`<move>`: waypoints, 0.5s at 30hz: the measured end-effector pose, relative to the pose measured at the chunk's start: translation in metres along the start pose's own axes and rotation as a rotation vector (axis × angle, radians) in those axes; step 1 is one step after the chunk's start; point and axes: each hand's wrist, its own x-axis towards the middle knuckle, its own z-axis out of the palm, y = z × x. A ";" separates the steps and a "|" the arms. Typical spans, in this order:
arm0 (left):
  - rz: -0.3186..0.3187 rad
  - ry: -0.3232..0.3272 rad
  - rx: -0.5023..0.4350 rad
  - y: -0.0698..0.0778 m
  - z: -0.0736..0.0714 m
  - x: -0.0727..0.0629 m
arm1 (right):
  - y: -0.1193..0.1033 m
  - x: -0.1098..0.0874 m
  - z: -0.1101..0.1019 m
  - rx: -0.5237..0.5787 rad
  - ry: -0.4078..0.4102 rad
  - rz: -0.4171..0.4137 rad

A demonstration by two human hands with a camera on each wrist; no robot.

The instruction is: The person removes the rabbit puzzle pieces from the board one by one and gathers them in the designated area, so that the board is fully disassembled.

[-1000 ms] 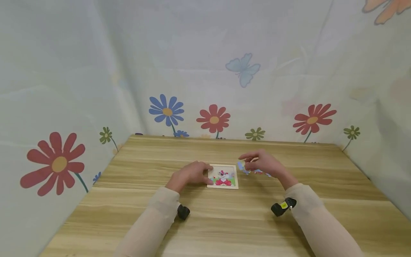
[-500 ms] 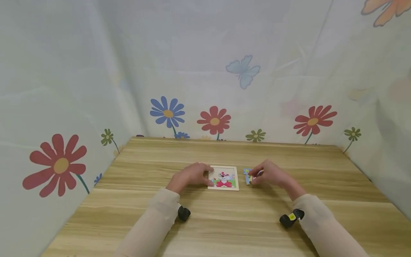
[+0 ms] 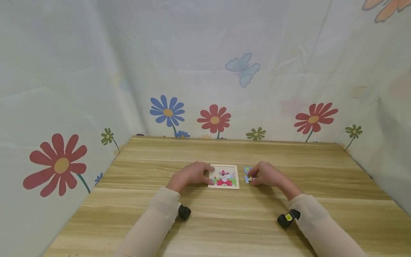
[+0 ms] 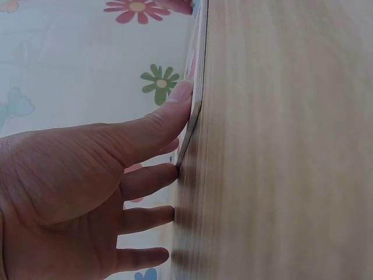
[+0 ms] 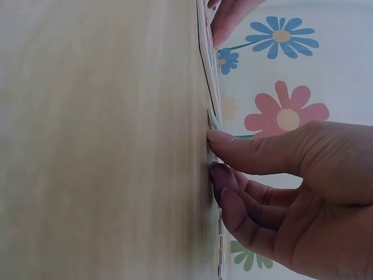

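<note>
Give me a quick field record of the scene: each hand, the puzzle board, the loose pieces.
left hand: rests on the puzzle board's left edge, thumb on top
right hand: fingertips down on the loose pieces
puzzle board: flat on the wooden table, picture side up
loose pieces: on the table, just right of the board
backdrop: flower and butterfly print

The right hand (image 3: 268,175) has dropped onto the loose puzzle pieces (image 3: 248,175).
</note>
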 end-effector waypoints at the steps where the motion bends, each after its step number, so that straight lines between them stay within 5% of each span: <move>1: 0.001 -0.002 0.001 0.000 0.000 0.000 | 0.000 0.000 0.000 -0.009 0.000 0.005; 15: -0.033 -0.020 -0.002 0.000 0.001 0.001 | 0.003 0.003 -0.001 -0.043 -0.023 0.021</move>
